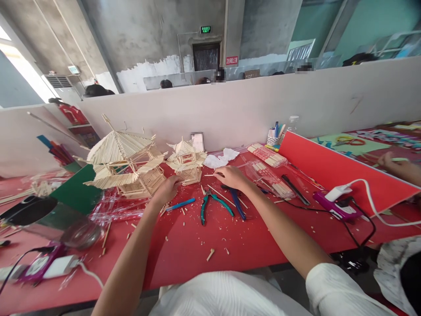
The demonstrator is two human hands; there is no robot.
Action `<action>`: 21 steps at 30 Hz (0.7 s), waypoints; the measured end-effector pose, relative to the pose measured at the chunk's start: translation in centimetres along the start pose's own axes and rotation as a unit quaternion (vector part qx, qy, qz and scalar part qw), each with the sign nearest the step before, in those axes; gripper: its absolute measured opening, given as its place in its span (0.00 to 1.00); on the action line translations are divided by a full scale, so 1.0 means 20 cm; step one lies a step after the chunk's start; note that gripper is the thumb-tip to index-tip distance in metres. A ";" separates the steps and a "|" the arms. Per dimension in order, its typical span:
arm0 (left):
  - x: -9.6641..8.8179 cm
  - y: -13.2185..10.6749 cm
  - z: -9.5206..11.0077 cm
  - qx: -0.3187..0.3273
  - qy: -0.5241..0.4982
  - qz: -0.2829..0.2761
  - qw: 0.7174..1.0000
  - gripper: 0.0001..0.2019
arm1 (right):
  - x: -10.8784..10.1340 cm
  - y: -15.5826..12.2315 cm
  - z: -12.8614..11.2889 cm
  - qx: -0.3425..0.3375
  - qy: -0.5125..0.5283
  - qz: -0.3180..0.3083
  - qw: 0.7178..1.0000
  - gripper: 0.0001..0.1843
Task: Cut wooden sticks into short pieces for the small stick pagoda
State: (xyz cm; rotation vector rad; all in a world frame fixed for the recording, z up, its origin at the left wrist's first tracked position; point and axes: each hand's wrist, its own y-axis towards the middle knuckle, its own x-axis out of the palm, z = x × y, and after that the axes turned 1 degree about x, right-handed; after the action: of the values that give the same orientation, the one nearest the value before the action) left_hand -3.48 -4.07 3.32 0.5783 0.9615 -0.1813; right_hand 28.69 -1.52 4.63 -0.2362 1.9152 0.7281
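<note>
A small pavilion model (189, 169) built of thin wooden sticks stands upright in the middle of the red table. My left hand (167, 190) is at its left side, fingertips close to its base; I cannot tell whether they grip it. To its right, my right hand (231, 176) is closed, with a short wooden stick (209, 175) pinched at the fingertips. A larger stick pavilion (126, 162) stands behind and left of my left hand. Between my forearms lie green-handled pliers (204, 209), blue-handled pliers (237, 204) and a blue cutter-like tool (180, 204).
Packs of sticks (272, 179) lie right of my right hand. A red board (342, 175) and a purple power strip (338, 206) are farther right. At left, a clear jar (79, 230) lies near another power strip (42, 265). Another person's hand (396, 166) shows at far right.
</note>
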 end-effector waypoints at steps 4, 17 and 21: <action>0.00 0.00 -0.03 -0.011 0.026 0.030 0.999 0.12 | 0.01 0.00 0.00 0.002 0.009 0.007 1.000 0.11; 0.06 -0.01 -0.02 -0.005 0.044 0.019 0.999 0.13 | 0.02 0.01 0.00 -0.035 0.066 0.021 0.997 0.07; 0.09 0.01 0.01 -0.004 0.027 0.019 0.999 0.13 | 0.01 0.01 -0.02 -0.051 0.101 -0.009 0.994 0.06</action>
State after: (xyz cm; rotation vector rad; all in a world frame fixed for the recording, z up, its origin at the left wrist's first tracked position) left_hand -2.20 -3.71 2.02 0.5956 1.0013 -0.1275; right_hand 28.32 -1.58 4.58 -0.4033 2.0668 0.8167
